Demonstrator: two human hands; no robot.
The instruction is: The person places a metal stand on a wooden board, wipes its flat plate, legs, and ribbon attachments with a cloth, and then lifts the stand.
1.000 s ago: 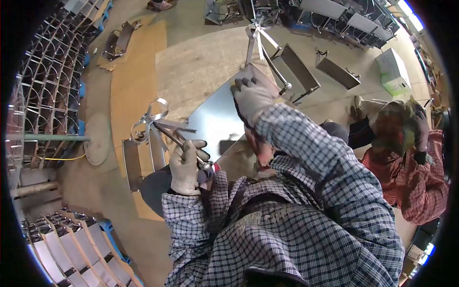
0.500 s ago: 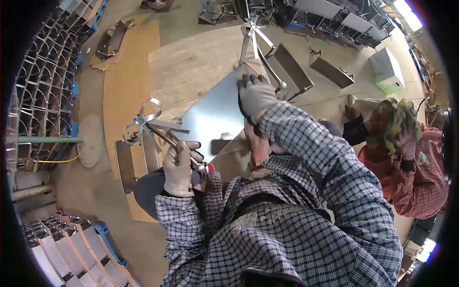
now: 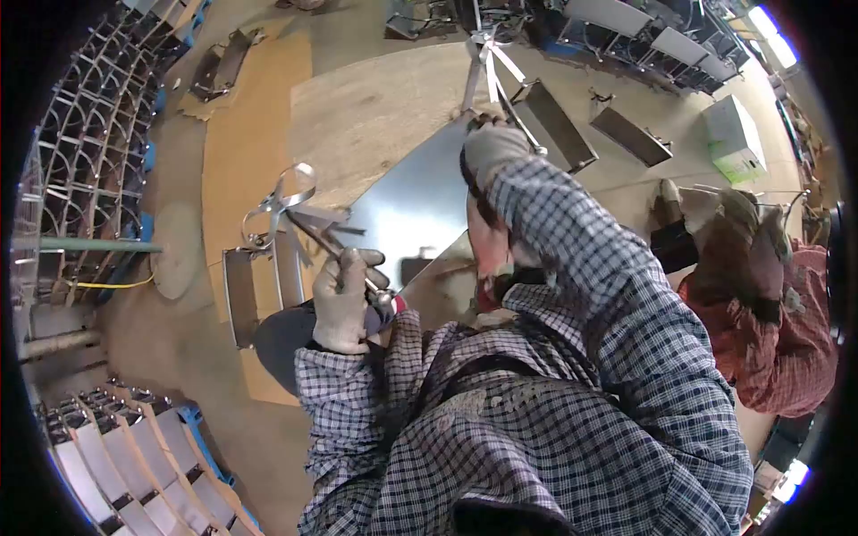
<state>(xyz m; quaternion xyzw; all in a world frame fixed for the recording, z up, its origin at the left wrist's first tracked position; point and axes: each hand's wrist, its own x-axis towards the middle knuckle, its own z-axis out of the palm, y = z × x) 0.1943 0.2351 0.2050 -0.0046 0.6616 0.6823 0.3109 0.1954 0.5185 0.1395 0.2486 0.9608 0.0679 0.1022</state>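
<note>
Gloved, my left hand (image 3: 344, 299) wraps round a dark metal rod that ends in a ball, part of a frame with a curled silver scroll (image 3: 284, 207). My right hand (image 3: 493, 150), also gloved, has its fingers bent at the far corner of a shiny metal sheet (image 3: 402, 210), beside a second upright bracket with silver strips (image 3: 483, 55). Its fingertips are partly hidden, and what they grip is hard to make out. The sheet lies between the two bracketed ends, over a worn board (image 3: 344, 121).
Brown cardboard (image 3: 241, 152) lies on the floor at the left. Racks of metal frames (image 3: 98, 161) stand beyond it. Metal trays (image 3: 630, 137) and a white box (image 3: 735, 138) are at the right. A co-worker in red checks (image 3: 786, 330) sits close on the right.
My right hand has moved from lying spread on the sheet to its far corner by the bracket, with its fingers now bent. My left hand keeps its hold on the rod.
</note>
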